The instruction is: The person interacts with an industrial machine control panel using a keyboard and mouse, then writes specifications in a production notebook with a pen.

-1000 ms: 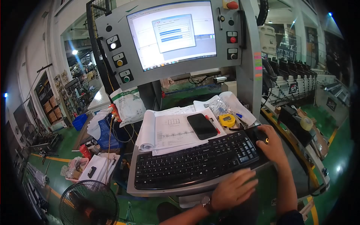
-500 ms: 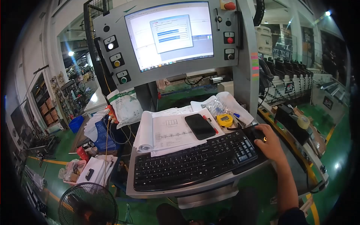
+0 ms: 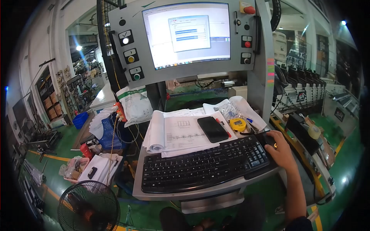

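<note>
My right hand rests over a dark computer mouse at the right end of the keyboard shelf, fingers curved round it. Beside it lies a black keyboard. Behind the keyboard are printed drawing sheets, rolled up at their left edge, with a black phone and a red pen on top. A yellow tape measure sits farther right. Above, a monitor in a grey control panel shows a window with blue bars. My left hand does not show.
Lit buttons and a red emergency stop flank the monitor. A black fan stands at lower left, near a blue basket. On the right, a roll of tape sits on a dark box.
The whole view has shifted slightly, so the panel and shelf appear farther right. My right hand stays on the mouse. The window on the monitor looks the same.
</note>
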`<state>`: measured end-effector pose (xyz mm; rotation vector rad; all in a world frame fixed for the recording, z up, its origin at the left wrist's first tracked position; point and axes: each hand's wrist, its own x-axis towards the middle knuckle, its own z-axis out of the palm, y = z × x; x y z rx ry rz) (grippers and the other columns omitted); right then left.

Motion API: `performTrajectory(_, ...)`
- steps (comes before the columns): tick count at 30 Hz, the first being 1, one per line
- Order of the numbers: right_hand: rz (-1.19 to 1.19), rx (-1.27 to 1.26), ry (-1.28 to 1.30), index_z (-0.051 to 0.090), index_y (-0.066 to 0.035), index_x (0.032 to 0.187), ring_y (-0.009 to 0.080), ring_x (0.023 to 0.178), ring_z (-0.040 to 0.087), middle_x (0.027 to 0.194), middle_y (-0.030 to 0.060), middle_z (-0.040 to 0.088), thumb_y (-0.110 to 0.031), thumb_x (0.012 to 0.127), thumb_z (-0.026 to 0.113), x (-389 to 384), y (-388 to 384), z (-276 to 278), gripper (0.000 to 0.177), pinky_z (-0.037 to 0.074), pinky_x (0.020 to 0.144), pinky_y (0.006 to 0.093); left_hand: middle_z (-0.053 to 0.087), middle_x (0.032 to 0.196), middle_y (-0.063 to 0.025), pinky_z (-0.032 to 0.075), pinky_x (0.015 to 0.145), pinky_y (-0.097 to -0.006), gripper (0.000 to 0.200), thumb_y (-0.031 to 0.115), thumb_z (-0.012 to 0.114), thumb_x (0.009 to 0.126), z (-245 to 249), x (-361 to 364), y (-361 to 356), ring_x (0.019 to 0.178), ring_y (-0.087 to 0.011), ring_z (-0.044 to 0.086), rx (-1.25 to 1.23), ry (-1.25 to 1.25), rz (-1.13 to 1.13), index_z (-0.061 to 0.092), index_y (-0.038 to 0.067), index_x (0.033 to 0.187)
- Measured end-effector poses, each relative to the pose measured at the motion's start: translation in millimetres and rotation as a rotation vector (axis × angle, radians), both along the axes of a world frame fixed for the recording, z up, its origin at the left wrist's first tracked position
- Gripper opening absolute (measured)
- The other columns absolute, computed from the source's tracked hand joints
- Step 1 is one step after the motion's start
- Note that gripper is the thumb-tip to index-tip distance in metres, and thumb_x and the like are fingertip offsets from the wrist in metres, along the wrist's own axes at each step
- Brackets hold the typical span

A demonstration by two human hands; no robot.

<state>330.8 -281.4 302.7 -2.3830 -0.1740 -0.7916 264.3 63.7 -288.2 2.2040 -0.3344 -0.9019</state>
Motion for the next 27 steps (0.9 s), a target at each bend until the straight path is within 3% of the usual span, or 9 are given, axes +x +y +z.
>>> performTrajectory(2, 0.004, -0.016, -0.012, 0.062, -0.001, 0.140, 0.0372, 0.134, 0.062, 0.147, 0.0171, 0.059, -0.017, 0.093, 0.072, 1, -2, -3, 0.051, 0.048, 0.112, 0.0418, 0.065, 0.147, -0.0135, 0.055, 0.102, -0.0494, 0.046, 0.028, 0.068, 0.108, 9, 0, 2, 0.128, -0.0312, 0.063, -0.133, 0.013, 0.087, 0.062, 0.015, 0.152)
performTrajectory(5, 0.007, 0.016, 0.004, 0.062, -0.001, 0.140, 0.0376, 0.134, 0.061, 0.148, 0.0171, 0.058, -0.019, 0.093, 0.072, -2, 1, 1, 0.050, 0.048, 0.112, 0.0423, 0.063, 0.150, -0.0141, 0.054, 0.105, -0.0500, 0.050, 0.031, 0.071, 0.106, 14, -2, -3, 0.130, -0.0325, 0.062, -0.086, -0.138, 0.036, 0.062, 0.014, 0.152)
performTrajectory(8, 0.004, 0.002, 0.006, 0.062, -0.001, 0.139, 0.0382, 0.134, 0.061, 0.147, 0.0173, 0.058, -0.020, 0.094, 0.072, -1, 0, 1, 0.050, 0.048, 0.111, 0.0429, 0.065, 0.147, -0.0139, 0.055, 0.104, -0.0494, 0.055, 0.037, 0.074, 0.104, 2, -3, 7, 0.126, -0.0324, 0.064, -0.209, 0.161, 0.180, 0.062, 0.014, 0.152)
performTrajectory(10, 0.008, 0.002, 0.011, 0.062, -0.001, 0.139, 0.0385, 0.134, 0.061, 0.148, 0.0175, 0.058, -0.020, 0.094, 0.072, -1, 0, 2, 0.050, 0.049, 0.111, 0.0431, 0.066, 0.145, -0.0138, 0.056, 0.103, -0.0491, 0.058, 0.040, 0.076, 0.103, 21, -2, 10, 0.124, -0.0322, 0.065, -0.240, 0.307, 0.236, 0.062, 0.013, 0.152)
performTrajectory(14, 0.004, -0.006, 0.019, 0.061, -0.001, 0.140, 0.0388, 0.134, 0.061, 0.149, 0.0179, 0.057, -0.021, 0.095, 0.072, -1, -1, 1, 0.050, 0.049, 0.111, 0.0436, 0.065, 0.146, -0.0125, 0.058, 0.099, -0.0479, 0.061, 0.043, 0.077, 0.102, 27, 7, 8, 0.119, -0.0319, 0.067, -0.095, 0.227, 0.079, 0.061, 0.014, 0.153)
performTrajectory(17, 0.011, -0.001, 0.014, 0.061, -0.001, 0.140, 0.0391, 0.134, 0.061, 0.149, 0.0181, 0.056, -0.021, 0.096, 0.072, -1, -1, 0, 0.050, 0.049, 0.110, 0.0440, 0.064, 0.147, -0.0128, 0.057, 0.100, -0.0471, 0.061, 0.042, 0.079, 0.100, 5, 0, 7, 0.122, -0.0311, 0.066, -0.290, 0.222, 0.296, 0.063, 0.014, 0.151)
performTrajectory(20, 0.009, -0.008, 0.017, 0.061, -0.001, 0.140, 0.0399, 0.134, 0.061, 0.149, 0.0185, 0.056, -0.021, 0.096, 0.072, -2, -1, 2, 0.050, 0.049, 0.110, 0.0443, 0.061, 0.151, -0.0142, 0.056, 0.105, -0.0462, 0.062, 0.038, 0.079, 0.101, 4, 2, 4, 0.131, -0.0315, 0.061, -0.226, 0.457, 0.285, 0.059, 0.015, 0.155)
performTrajectory(23, 0.014, -0.009, 0.014, 0.061, -0.001, 0.141, 0.0407, 0.133, 0.061, 0.149, 0.0187, 0.056, -0.021, 0.096, 0.072, -1, -3, 0, 0.050, 0.049, 0.110, 0.0443, 0.059, 0.155, -0.0139, 0.056, 0.106, -0.0476, 0.061, 0.032, 0.078, 0.102, 4, 1, 2, 0.132, -0.0329, 0.061, -0.057, 0.241, 0.171, 0.056, 0.015, 0.157)
performTrajectory(27, 0.014, -0.005, 0.009, 0.060, -0.001, 0.140, 0.0412, 0.133, 0.061, 0.149, 0.0187, 0.056, -0.020, 0.096, 0.072, 0, -3, -1, 0.050, 0.049, 0.110, 0.0447, 0.061, 0.152, -0.0145, 0.056, 0.105, -0.0482, 0.059, 0.035, 0.076, 0.103, 5, 6, 6, 0.131, -0.0338, 0.062, -0.136, 0.228, 0.172, 0.058, 0.014, 0.155)
